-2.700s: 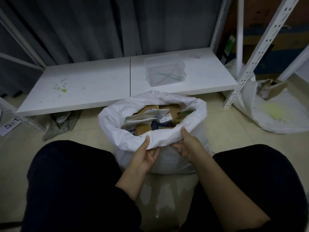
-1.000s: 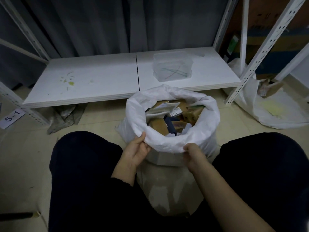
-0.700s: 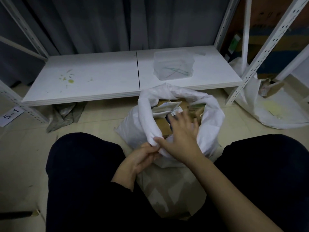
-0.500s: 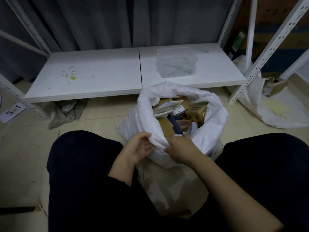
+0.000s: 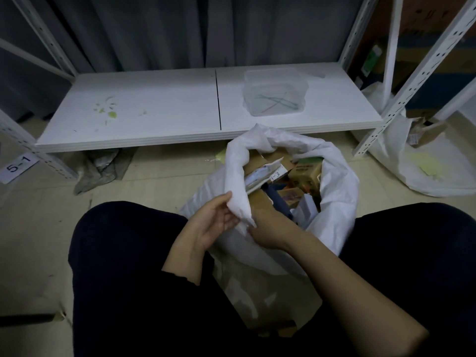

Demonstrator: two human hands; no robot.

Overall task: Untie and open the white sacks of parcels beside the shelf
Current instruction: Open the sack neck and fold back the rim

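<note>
We pinch near rim of white sack – left hand and right hand close together. Sack between knees, just ahead. Woven cloth soft, slippery – we judge rolled edge best hold.

1. Dim exposure throughout, with a cool bluish cast.
2. Brightest surfaces: shelf board and white sack, both evenly and softly lit.
3. Curtain and trousers fall to near-black; detail lost.
4. Wide-angle distortion: shelf uprights lean at the frame edges.
5. Corners slightly soft.
</note>
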